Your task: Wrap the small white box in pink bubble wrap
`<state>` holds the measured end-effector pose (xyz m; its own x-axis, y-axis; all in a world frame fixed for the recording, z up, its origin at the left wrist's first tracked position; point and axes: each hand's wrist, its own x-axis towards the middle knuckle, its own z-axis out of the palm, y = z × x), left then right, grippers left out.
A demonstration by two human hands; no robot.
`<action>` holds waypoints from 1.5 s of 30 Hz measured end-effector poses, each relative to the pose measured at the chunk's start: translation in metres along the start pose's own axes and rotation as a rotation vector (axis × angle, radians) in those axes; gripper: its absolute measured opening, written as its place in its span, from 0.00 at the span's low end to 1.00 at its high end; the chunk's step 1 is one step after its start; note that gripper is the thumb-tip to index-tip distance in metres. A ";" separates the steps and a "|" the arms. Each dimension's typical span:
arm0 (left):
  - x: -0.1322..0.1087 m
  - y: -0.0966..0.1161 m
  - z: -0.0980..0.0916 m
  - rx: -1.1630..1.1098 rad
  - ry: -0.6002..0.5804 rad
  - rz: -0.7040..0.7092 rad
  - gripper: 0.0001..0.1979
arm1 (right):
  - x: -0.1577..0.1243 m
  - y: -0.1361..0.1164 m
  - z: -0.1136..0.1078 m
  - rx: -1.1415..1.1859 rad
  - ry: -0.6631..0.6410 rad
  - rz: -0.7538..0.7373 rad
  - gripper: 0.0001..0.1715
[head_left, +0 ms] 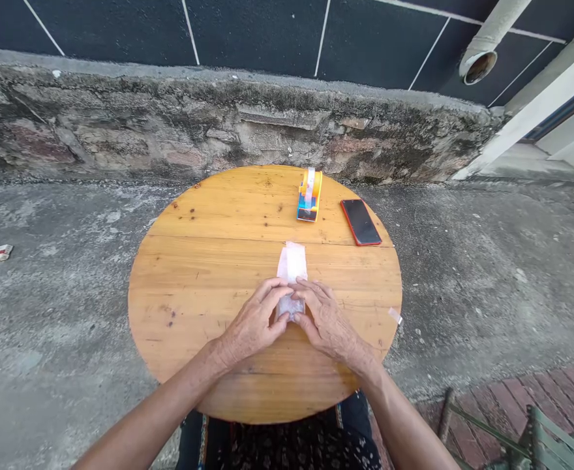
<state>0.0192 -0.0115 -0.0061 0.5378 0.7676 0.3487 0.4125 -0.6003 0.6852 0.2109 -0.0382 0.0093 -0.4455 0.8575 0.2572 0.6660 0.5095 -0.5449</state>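
Note:
A small whitish wrapped packet [291, 305] lies near the middle of the round wooden table, its near part looking like clear, crinkled wrap. From it a pale, thin strip of wrapping [295, 260] stretches flat toward the far side. My left hand [262, 313] curls around the packet's left side, thumb at the near edge and fingers over the top. On the other side my right hand [323, 316] does the same, its fingertips meeting those of the left. The fingers hide part of the packet, and what is inside cannot be made out.
A yellow and blue tape dispenser [309, 194] stands at the table's far side. Right of it lies a red-edged phone [361, 222]. A bit of clear tape [395, 316] sticks to the right rim of the wooden table [184, 287]. A stone wall base [169, 134] runs behind.

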 end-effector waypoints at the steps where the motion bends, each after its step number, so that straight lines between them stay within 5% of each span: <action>1: 0.000 0.000 0.000 0.008 0.001 0.003 0.22 | 0.000 0.000 0.001 -0.004 0.007 -0.002 0.18; 9: -0.002 -0.002 -0.001 0.071 0.022 0.053 0.23 | -0.002 0.002 0.001 -0.061 -0.014 0.029 0.29; 16: -0.006 -0.005 -0.003 0.072 0.009 0.112 0.15 | 0.000 -0.001 -0.002 -0.039 -0.039 0.047 0.28; 23: -0.011 -0.003 -0.011 0.164 -0.097 0.210 0.27 | 0.000 -0.001 -0.002 -0.013 -0.021 0.045 0.30; 32: -0.009 -0.010 -0.002 0.373 -0.080 0.324 0.17 | -0.002 0.000 0.000 -0.029 -0.027 0.063 0.29; 45: -0.011 -0.020 -0.008 0.438 -0.221 0.408 0.24 | 0.001 0.003 -0.003 -0.024 -0.033 0.056 0.30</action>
<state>-0.0008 -0.0060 -0.0181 0.8349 0.4212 0.3543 0.3794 -0.9067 0.1840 0.2139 -0.0359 0.0102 -0.4266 0.8820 0.2004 0.7042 0.4629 -0.5383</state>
